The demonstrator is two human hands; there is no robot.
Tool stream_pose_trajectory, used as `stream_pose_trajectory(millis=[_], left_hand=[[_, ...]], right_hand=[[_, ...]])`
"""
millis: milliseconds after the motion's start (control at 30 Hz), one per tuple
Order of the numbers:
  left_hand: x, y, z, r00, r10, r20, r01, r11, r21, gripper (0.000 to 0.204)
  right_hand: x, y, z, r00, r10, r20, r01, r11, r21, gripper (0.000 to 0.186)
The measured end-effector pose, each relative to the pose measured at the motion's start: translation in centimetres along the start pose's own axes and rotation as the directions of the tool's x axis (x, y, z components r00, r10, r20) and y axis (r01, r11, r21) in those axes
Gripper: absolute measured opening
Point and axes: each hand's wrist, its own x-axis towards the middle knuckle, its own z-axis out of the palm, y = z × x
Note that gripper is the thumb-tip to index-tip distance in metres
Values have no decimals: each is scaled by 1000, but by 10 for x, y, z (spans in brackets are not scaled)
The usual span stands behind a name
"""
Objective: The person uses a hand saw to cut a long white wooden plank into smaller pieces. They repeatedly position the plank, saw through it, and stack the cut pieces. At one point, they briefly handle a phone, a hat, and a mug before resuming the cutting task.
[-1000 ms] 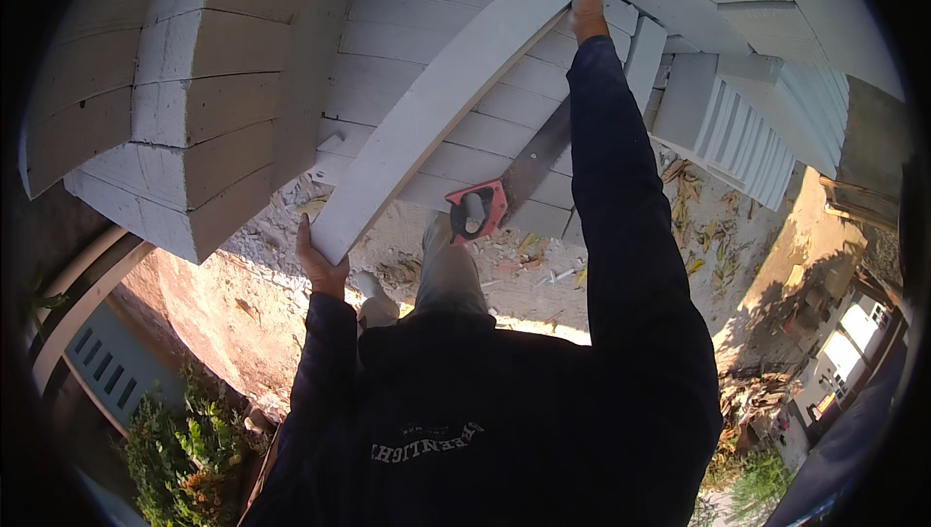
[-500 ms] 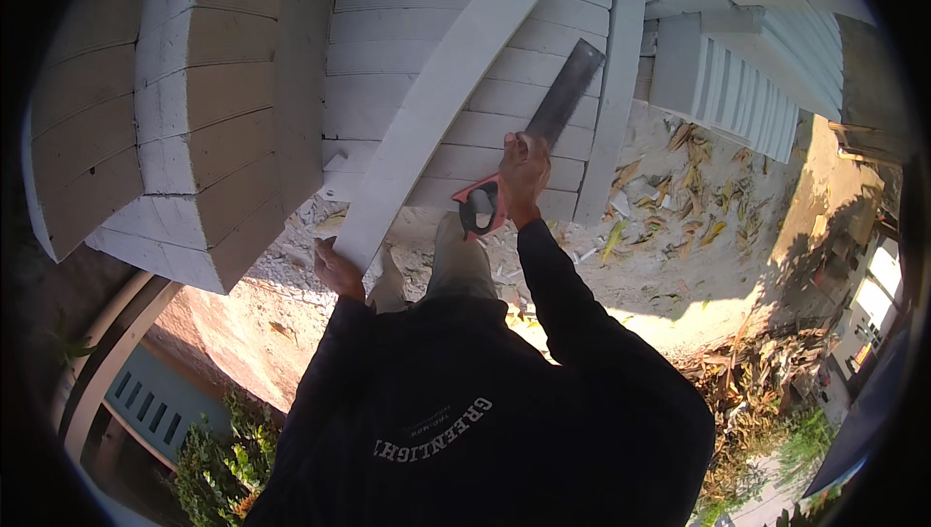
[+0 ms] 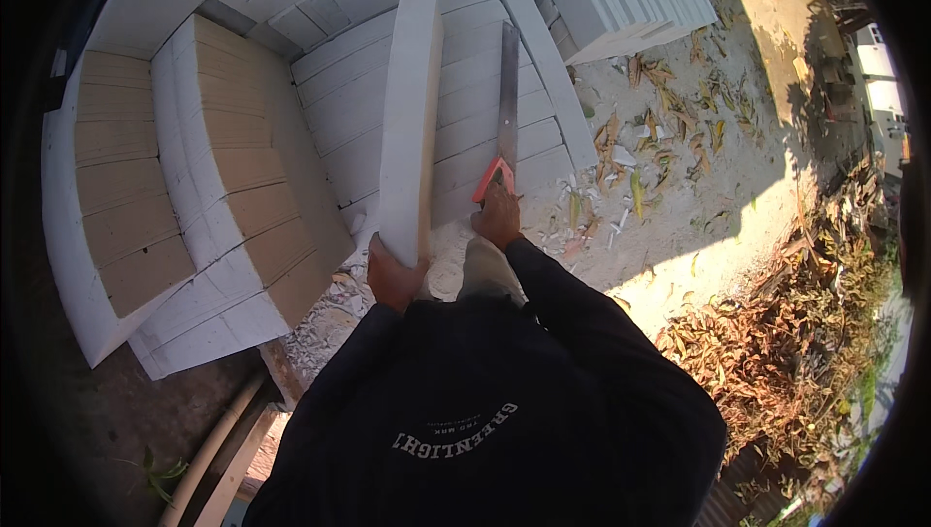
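Note:
A long, straight white board (image 3: 407, 129) points away from me, and its narrow right side shows. At its near end my left hand (image 3: 393, 275) is closed round the edge, with fingers partly hidden. To the right, my right hand (image 3: 498, 217) grips the red and black handle of a handsaw (image 3: 508, 91). The saw's dark blade points away from me, roughly alongside the board and apart from it. Beneath both lies a surface of white slabs (image 3: 475, 91) set side by side.
Stacked white blocks (image 3: 242, 139) rise at the left. A loose white strip (image 3: 548, 71) borders the slabs on the right, with another stack of white slabs (image 3: 630, 8) beyond. White chips and dry leaves (image 3: 718, 362) litter the sandy ground at right.
My right hand has shifted from the blade near the handle to the handle itself. The board and saw have swung from slanting right to pointing nearly straight ahead. My view has turned too.

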Motion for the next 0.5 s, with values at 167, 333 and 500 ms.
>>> stream_pose_trajectory(millis=[167, 333, 500], left_hand=[[2, 5, 14, 995, 59, 81, -57, 998, -26, 98], [0, -2, 0, 993, 3, 119, -2, 1000, -12, 84], [1, 3, -1, 992, 36, 124, -37, 999, 4, 75]], right_hand=[[-13, 40, -35, 880, 436, -189, -361, 872, 330, 31], [-42, -29, -79, 739, 641, -205, -298, 585, 755, 21], [-92, -61, -113, 790, 584, -187, -281, 616, 735, 17]])
